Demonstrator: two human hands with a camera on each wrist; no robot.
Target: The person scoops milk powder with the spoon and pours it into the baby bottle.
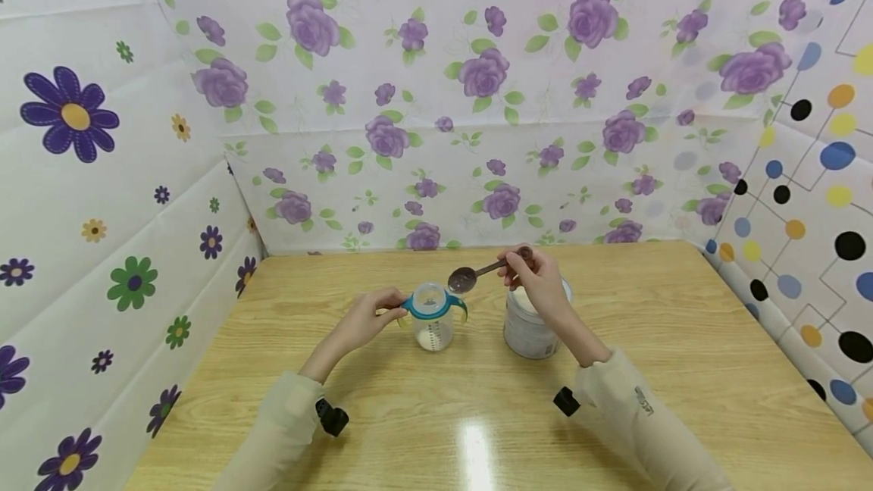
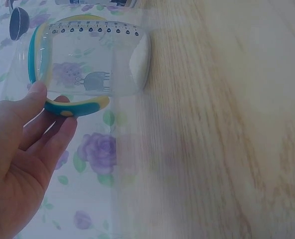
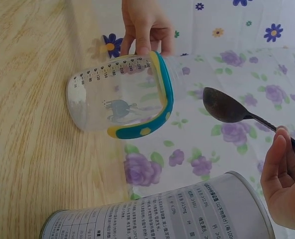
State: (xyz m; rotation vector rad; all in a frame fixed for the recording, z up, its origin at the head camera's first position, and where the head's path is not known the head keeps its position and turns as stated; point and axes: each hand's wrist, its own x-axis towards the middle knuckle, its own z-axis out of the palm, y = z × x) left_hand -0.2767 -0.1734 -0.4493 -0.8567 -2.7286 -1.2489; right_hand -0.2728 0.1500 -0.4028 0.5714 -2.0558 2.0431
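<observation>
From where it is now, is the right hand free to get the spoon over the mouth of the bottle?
Probably yes. The right hand pinches the spoon, whose bowl hangs just beside the open bottle. Nothing lies between them; the left hand holds only the side handle, and the tin stands apart.

**Bench and backdrop**

A light wood-grain bench [image 1: 682, 370] fills the foreground, with a bright glare spot near its front edge. Behind it hangs a white sheet printed with purple roses [image 1: 477, 74]. The left wall sheet [image 1: 82, 173] shows mixed daisies; the right wall sheet [image 1: 818, 195] carries coloured dots joined by thin lines.
</observation>
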